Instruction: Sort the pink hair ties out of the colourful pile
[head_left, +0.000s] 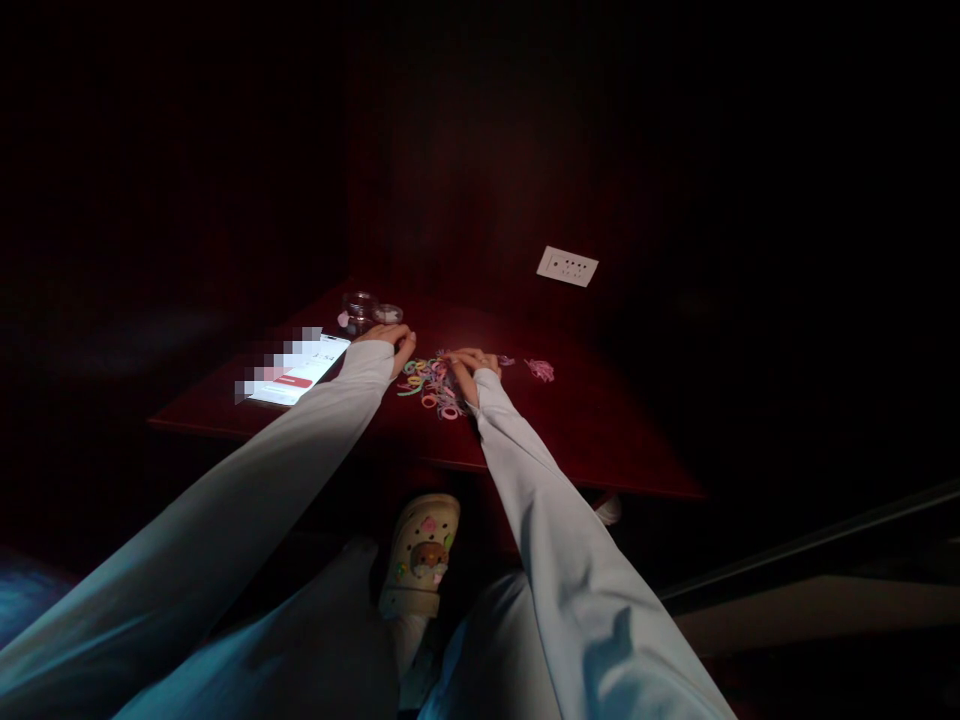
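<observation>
Two bare hands, left and right, rest apart; the right touches a multicoloured pile of small stretchy-looking bands (whether either grips is unclear).

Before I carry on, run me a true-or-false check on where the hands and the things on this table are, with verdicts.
1. The right hand is at the pile of coloured bands. True.
2. The phone has a dark screen. False: its screen is lit.
3. The pink bunch lies to the right of the right hand, apart from the pile. True.
4. The clear jar stands nearer the right hand than the left hand. False: it stands close to the left hand.
5. The white socket plate lies on the table. False: it is on the wall behind it.
</observation>
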